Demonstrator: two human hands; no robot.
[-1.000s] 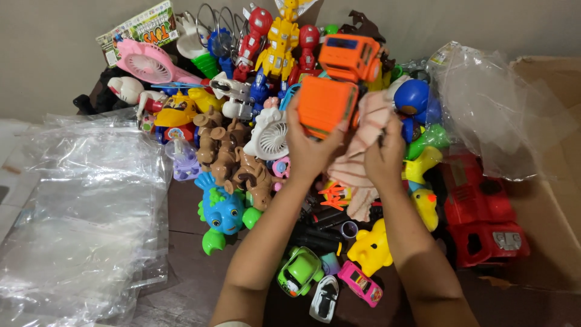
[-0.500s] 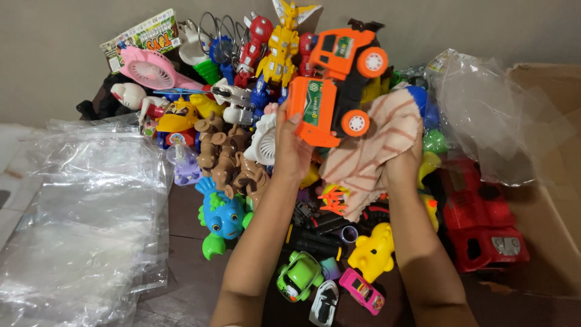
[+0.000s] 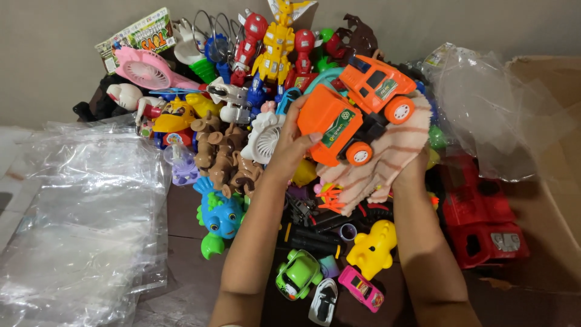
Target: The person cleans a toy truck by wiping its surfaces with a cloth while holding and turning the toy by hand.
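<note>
A heap of plastic toys [image 3: 260, 139] covered the table, clear bags [image 3: 78, 218] lying left of it. Above the heap, the left hand [image 3: 296, 142] clasped an orange toy truck [image 3: 354, 112]; the right hand [image 3: 414, 166], under a striped cloth [image 3: 387, 163], pressed against the truck.

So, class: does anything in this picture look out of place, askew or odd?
Yes. The orange toy truck is tipped on its side in the air, gripped by the left hand, with a striped cloth over the right hand beneath it. A cloth looks odd among plastic toys.
</note>
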